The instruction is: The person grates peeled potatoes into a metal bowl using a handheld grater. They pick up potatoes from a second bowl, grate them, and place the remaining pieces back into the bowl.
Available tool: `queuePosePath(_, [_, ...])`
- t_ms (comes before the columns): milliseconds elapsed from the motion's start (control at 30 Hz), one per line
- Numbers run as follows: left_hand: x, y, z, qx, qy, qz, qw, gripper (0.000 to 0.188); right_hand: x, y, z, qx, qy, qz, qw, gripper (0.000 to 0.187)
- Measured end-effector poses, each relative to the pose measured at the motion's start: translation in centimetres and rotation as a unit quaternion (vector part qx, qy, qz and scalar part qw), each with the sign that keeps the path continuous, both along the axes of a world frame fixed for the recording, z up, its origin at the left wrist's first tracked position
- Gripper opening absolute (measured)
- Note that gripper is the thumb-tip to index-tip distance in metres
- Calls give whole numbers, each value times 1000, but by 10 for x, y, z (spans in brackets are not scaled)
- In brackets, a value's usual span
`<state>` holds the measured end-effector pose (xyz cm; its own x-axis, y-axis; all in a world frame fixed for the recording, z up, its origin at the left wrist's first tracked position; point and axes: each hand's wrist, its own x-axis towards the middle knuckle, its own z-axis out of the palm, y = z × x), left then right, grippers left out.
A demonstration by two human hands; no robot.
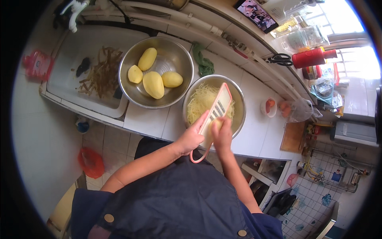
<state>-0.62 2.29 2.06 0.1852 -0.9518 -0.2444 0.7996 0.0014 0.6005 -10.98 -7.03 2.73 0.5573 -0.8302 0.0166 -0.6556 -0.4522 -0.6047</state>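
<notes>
Your left hand (pixel 192 139)'s fingers are gripping the grater (pixel 220 99), holding it aslant over the smaller bowl (pixel 241 99); your right hand (pixel 224 134)'s fingers are holding what looks like a potato piece (pixel 217 122) against it. Shreds (pixel 199 100) are already heaping in that bowl, while four peeled potatoes (pixel 153 85) are lying ungrated in the basin (pixel 184 63). Blur is softening your right hand, its fingers mostly hiding the piece; the grater is covering some shreds.

The grater (pixel 220 106) looks plastic, the bowl (pixel 240 105) beneath glossy metal.
</notes>
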Motion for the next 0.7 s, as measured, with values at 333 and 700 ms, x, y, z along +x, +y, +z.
queuePosePath(333, [1,-3,4,7,29,24,999,82,0,-23,2,-23,22,6,999,27])
queuePosePath(700, [-10,1,3,-22,7,-24,999,84,6,-83,-9,-31,-24,-14,999,25])
